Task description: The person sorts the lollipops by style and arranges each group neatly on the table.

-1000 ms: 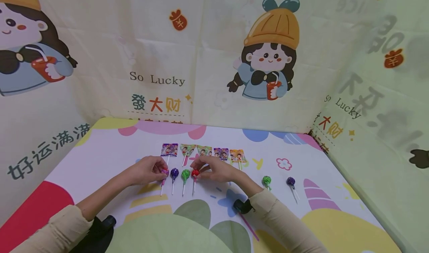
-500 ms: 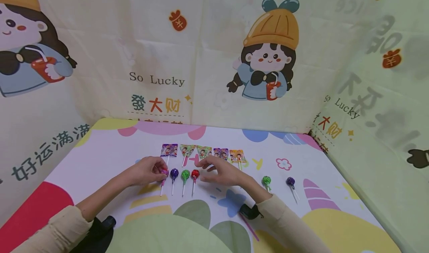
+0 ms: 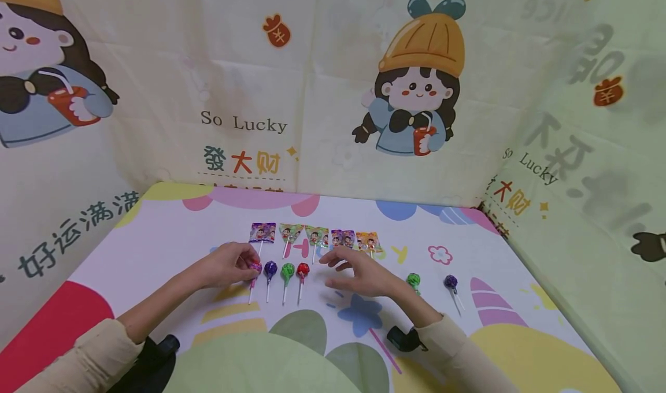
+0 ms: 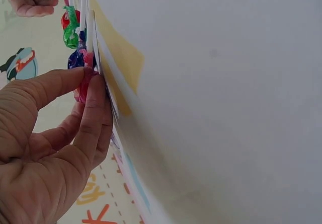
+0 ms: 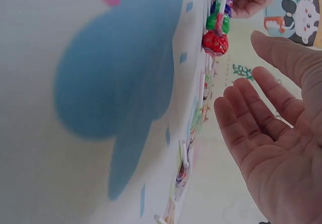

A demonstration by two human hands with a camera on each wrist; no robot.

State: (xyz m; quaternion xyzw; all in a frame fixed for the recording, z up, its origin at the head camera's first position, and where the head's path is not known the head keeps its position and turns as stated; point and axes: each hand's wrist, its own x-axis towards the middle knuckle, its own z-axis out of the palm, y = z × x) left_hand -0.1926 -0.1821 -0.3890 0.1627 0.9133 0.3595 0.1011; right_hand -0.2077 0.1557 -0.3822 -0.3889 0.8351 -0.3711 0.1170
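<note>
My left hand (image 3: 229, 264) pinches a pink lollipop (image 3: 255, 267) by its wrapped head, at the left end of a row on the table. To its right lie a dark purple lollipop (image 3: 270, 269), a green lollipop (image 3: 288, 271) and a red lollipop (image 3: 303, 270), sticks toward me. My right hand (image 3: 361, 273) hovers right of the red one, fingers relaxed and holding nothing. In the right wrist view, its palm and spread thumb face the red lollipop (image 5: 215, 44). The left wrist view has thumb and fingers (image 4: 93, 100) around the pink head, partly covering it.
Behind this row lie several flat-wrapped lollipops, among them a purple packet (image 3: 262, 233) and an orange packet (image 3: 369, 241). Farther right are another green lollipop (image 3: 413, 281) and another purple lollipop (image 3: 451, 282). A printed cloth wall (image 3: 333, 92) stands at the table's back edge.
My right hand has let go of the red lollipop and moved away to the right. The red lollipop stays in the row. My left hand keeps its hold on the pink one.
</note>
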